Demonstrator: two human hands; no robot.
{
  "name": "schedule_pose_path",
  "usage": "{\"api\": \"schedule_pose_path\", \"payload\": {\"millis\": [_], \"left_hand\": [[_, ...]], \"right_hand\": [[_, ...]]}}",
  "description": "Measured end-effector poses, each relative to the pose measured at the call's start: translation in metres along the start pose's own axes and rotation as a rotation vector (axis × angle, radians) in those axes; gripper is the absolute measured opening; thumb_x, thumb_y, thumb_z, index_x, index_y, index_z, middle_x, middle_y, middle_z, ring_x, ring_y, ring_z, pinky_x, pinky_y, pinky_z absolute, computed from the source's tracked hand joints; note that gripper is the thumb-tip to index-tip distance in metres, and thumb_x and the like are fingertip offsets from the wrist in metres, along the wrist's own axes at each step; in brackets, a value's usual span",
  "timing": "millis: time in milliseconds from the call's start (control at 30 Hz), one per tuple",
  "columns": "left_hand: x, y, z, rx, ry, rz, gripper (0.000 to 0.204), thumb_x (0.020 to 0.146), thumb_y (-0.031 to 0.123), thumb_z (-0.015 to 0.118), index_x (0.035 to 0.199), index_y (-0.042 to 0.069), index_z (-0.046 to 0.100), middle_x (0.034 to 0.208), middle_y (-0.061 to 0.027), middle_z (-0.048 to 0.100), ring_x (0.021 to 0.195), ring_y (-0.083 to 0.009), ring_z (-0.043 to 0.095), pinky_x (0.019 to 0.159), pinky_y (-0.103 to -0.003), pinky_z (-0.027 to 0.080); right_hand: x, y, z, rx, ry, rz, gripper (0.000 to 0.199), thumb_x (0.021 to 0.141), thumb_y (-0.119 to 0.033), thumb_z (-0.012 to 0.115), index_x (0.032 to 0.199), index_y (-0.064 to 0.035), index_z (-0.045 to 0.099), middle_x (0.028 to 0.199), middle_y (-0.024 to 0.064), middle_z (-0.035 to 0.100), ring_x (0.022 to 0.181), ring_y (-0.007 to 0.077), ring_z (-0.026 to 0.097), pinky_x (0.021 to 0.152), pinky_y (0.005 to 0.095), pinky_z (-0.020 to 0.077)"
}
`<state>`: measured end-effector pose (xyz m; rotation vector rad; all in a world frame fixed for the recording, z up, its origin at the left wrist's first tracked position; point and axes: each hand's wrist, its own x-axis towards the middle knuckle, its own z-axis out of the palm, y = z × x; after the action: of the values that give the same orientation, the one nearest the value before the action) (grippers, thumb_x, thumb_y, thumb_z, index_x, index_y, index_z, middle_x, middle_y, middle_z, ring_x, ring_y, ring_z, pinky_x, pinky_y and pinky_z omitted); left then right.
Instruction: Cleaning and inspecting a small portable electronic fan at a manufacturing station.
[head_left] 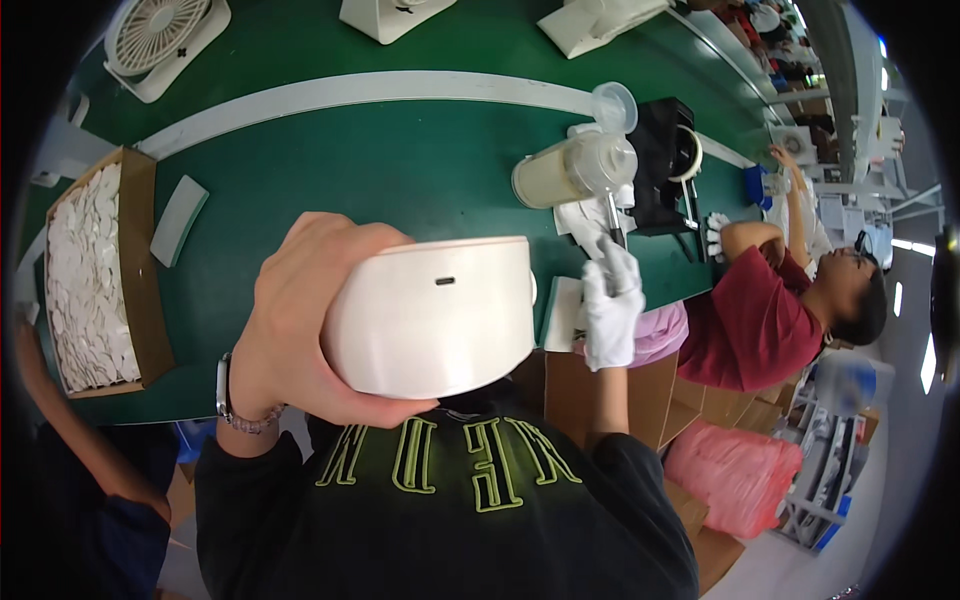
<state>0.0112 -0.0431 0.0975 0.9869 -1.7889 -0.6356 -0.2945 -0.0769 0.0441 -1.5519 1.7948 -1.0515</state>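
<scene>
We look down: our bare left hand (290,330) wraps its fingers closed around a rounded white plastic housing (430,315), held chest-high. Our white-gloved right hand (610,305) grips a thin dark-tipped tool (613,222), apparently readying the applying step, above the green table (400,170).

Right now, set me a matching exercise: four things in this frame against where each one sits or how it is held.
Things:
1. white rounded housing
2. cardboard box of white discs
3. white desk fan
4. white-gloved right hand

Places or states:
A. far left corner of the green table
B. gripped in the bare left hand
C. raised near a thin dark tool below the clear bottle
D. left edge of the table

Pairs: 1-B, 2-D, 3-A, 4-C
</scene>
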Motion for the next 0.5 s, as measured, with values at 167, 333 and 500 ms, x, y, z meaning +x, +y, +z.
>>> {"api": "schedule_pose_path", "payload": {"millis": [167,333,500], "left_hand": [[0.0,0.003,0.001,-0.043,0.006,-0.025,0.073,0.041,0.029,0.083,0.103,0.002,0.056,0.086,-0.008,0.06,0.069,-0.0225,0.055,0.066,-0.032,0.043],[-0.001,-0.004,0.004,-0.081,0.026,-0.036,0.076,0.039,0.03,0.083,0.104,0.002,0.055,0.088,-0.0087,0.06,0.069,-0.0212,0.054,0.063,-0.029,0.043],[-0.001,-0.001,0.004,-0.047,0.026,-0.009,0.076,0.04,0.031,0.083,0.105,0.002,0.055,0.089,-0.0089,0.06,0.069,-0.0209,0.054,0.062,-0.029,0.043]], "right_hand": [[-0.009,0.036,0.014,-0.262,-0.024,-0.254,0.025,0.084,-0.008,0.058,0.107,0.0022,0.061,0.103,0.0076,0.058,0.086,0.014,0.056,0.078,0.0242,0.0442],[0.003,0.003,-0.013,-0.194,0.052,0.043,0.028,0.083,-0.009,0.061,0.11,0.0011,0.06,0.095,0.0072,0.059,0.069,0.0137,0.056,0.066,0.0242,0.0468],[-0.023,0.005,-0.003,-0.983,-0.222,-0.088,0.037,0.084,-0.011,0.062,0.119,-0.0019,0.054,0.079,-0.0002,0.053,0.057,0.0056,0.045,0.053,0.0198,0.0422]]}}
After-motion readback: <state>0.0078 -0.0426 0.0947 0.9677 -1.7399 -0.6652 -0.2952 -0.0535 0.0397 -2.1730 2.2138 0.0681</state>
